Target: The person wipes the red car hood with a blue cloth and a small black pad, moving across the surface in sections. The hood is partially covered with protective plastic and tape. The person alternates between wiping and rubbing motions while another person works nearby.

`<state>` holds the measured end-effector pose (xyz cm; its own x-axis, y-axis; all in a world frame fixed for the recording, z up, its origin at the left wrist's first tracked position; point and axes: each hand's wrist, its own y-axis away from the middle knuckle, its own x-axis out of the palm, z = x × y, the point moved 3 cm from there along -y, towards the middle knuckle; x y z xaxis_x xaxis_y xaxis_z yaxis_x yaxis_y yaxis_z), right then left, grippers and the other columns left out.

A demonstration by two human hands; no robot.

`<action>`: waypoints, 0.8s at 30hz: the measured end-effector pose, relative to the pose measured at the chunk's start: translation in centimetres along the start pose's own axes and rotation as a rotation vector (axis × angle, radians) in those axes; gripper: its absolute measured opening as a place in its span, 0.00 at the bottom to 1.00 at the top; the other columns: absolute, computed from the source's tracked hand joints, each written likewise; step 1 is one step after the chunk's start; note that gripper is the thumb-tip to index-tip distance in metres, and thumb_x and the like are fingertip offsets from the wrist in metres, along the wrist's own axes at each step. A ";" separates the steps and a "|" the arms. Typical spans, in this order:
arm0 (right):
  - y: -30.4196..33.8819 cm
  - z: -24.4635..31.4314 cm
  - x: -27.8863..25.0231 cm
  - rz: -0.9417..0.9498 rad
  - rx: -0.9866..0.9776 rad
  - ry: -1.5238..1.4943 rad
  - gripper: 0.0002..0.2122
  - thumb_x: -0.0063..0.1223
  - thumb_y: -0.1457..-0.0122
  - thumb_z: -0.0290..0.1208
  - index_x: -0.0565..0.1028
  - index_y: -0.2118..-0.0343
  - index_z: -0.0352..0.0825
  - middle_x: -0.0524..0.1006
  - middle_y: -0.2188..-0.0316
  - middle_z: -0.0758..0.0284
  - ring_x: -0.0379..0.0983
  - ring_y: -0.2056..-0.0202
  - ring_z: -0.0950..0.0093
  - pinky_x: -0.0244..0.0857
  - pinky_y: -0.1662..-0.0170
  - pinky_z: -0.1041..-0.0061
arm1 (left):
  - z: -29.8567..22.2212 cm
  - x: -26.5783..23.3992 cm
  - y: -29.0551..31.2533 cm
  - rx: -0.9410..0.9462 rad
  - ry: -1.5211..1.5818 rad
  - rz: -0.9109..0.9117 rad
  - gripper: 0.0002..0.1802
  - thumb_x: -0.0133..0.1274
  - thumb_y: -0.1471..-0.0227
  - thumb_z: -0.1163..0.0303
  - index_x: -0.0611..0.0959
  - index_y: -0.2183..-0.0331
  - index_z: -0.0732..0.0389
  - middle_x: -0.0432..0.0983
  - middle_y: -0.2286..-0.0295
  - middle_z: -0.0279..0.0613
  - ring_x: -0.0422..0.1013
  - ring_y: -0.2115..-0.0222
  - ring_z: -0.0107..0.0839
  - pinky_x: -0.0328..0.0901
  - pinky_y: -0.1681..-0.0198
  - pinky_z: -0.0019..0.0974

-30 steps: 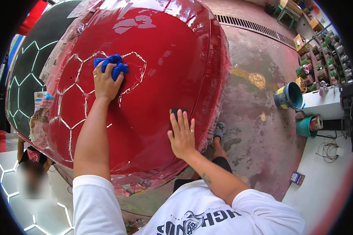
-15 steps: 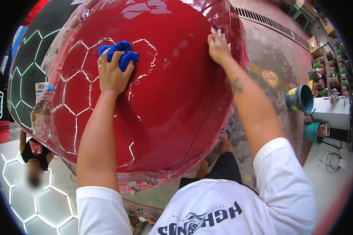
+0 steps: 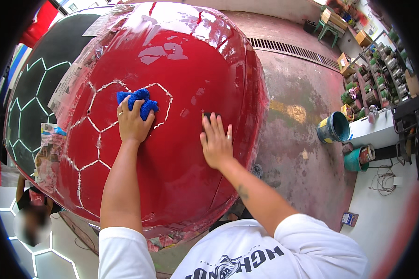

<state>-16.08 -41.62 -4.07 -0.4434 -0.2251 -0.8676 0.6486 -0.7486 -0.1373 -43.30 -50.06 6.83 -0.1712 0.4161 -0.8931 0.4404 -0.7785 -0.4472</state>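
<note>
A glossy red car panel, curved like a hood, spreads out in front of me. My left hand is closed on a bunched blue microfibre cloth and presses it to the panel's left half. Out to the right, my right hand lies flat on the panel, its fingers stretched and slightly apart. A small dark thing shows at those fingertips; its kind I cannot make out, being mostly hidden. White hexagonal light reflections cross the paint around the cloth.
Masking paper and plastic film edge the panel on the left. A floor drain grate runs beyond it. On the right stand a dark bucket, a teal bucket and shelves of cans. A coiled cable lies nearby.
My right hand has slid from the panel's far right edge inward and nearer me. The left hand and cloth stay on the panel's left half. The view has shifted, showing more of the far side.
</note>
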 end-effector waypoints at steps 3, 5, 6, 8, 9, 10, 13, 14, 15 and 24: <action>-9.0 -3.4 -0.7 0.072 0.136 0.005 0.30 0.25 0.21 0.50 0.50 0.22 0.42 0.45 0.20 0.60 0.37 0.20 0.61 0.32 0.21 0.43 | -0.2 0.2 -0.2 0.005 0.006 0.003 0.26 0.66 0.47 0.54 0.82 0.47 0.50 0.66 0.38 0.52 0.61 0.36 0.58 0.59 0.31 0.57; -14.4 -6.1 -1.5 0.125 0.195 -0.019 0.31 0.23 0.22 0.52 0.49 0.21 0.45 0.43 0.19 0.63 0.35 0.20 0.63 0.31 0.21 0.44 | -0.4 0.2 -0.4 0.006 0.036 -0.014 0.26 0.67 0.48 0.55 0.82 0.48 0.50 0.66 0.38 0.53 0.61 0.37 0.59 0.59 0.32 0.58; -16.9 -7.4 -1.8 0.154 0.212 -0.022 0.31 0.23 0.22 0.53 0.49 0.21 0.46 0.43 0.19 0.64 0.35 0.20 0.63 0.30 0.21 0.45 | -0.3 0.2 -0.3 0.015 0.038 -0.019 0.26 0.67 0.48 0.56 0.82 0.49 0.51 0.66 0.38 0.53 0.62 0.37 0.59 0.59 0.32 0.59; -21.9 -10.4 -2.1 0.168 0.247 -0.043 0.31 0.23 0.22 0.54 0.48 0.21 0.48 0.42 0.19 0.65 0.35 0.20 0.63 0.30 0.21 0.45 | -0.6 0.3 -0.7 0.029 0.049 -0.028 0.25 0.67 0.49 0.59 0.81 0.49 0.52 0.66 0.39 0.54 0.62 0.38 0.60 0.60 0.33 0.60; -24.4 -12.0 -1.8 0.162 0.251 -0.048 0.32 0.22 0.22 0.55 0.48 0.21 0.48 0.42 0.19 0.65 0.35 0.20 0.63 0.30 0.21 0.44 | -0.6 0.6 -0.5 0.024 0.050 -0.027 0.26 0.68 0.50 0.60 0.82 0.50 0.52 0.66 0.39 0.54 0.62 0.37 0.60 0.60 0.33 0.60; -26.9 -13.9 -1.6 0.130 0.250 -0.054 0.32 0.22 0.23 0.56 0.49 0.21 0.48 0.43 0.19 0.64 0.36 0.20 0.63 0.30 0.22 0.44 | -0.8 1.0 -0.7 0.018 0.054 -0.026 0.26 0.69 0.51 0.60 0.82 0.50 0.52 0.66 0.38 0.54 0.62 0.37 0.60 0.59 0.33 0.60; -34.4 -19.0 -1.3 0.114 0.278 -0.068 0.31 0.23 0.23 0.56 0.50 0.21 0.49 0.44 0.19 0.63 0.36 0.20 0.62 0.29 0.22 0.43 | -1.0 0.7 -1.5 0.006 0.043 0.013 0.27 0.70 0.54 0.63 0.83 0.50 0.52 0.65 0.38 0.55 0.62 0.37 0.61 0.59 0.32 0.61; -37.0 -20.6 -1.0 0.112 0.273 -0.074 0.31 0.23 0.23 0.56 0.50 0.21 0.50 0.44 0.19 0.63 0.36 0.20 0.61 0.29 0.22 0.43 | -1.2 0.6 -1.7 0.001 0.032 0.030 0.28 0.70 0.55 0.64 0.83 0.50 0.52 0.65 0.37 0.55 0.62 0.36 0.61 0.59 0.33 0.61; -39.3 -21.9 -0.8 0.105 0.264 -0.081 0.32 0.24 0.23 0.57 0.50 0.21 0.50 0.44 0.19 0.63 0.36 0.20 0.61 0.29 0.22 0.43 | -0.8 0.7 -1.4 -0.023 0.075 0.059 0.29 0.71 0.57 0.66 0.82 0.51 0.54 0.64 0.36 0.57 0.61 0.36 0.63 0.58 0.32 0.63; -53.1 -30.5 0.4 0.029 0.083 -0.229 0.30 0.27 0.23 0.57 0.56 0.23 0.50 0.47 0.20 0.60 0.39 0.21 0.57 0.33 0.23 0.41 | 0.3 1.1 -1.4 0.013 0.022 0.130 0.30 0.66 0.57 0.66 0.80 0.49 0.56 0.60 0.35 0.64 0.60 0.35 0.66 0.57 0.33 0.66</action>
<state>-31.87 17.08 -11.69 -0.5598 -0.3755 -0.7387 0.6142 -0.7864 -0.0657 -44.39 -48.66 6.49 -0.0939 0.3211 -0.9424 0.4458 -0.8328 -0.3282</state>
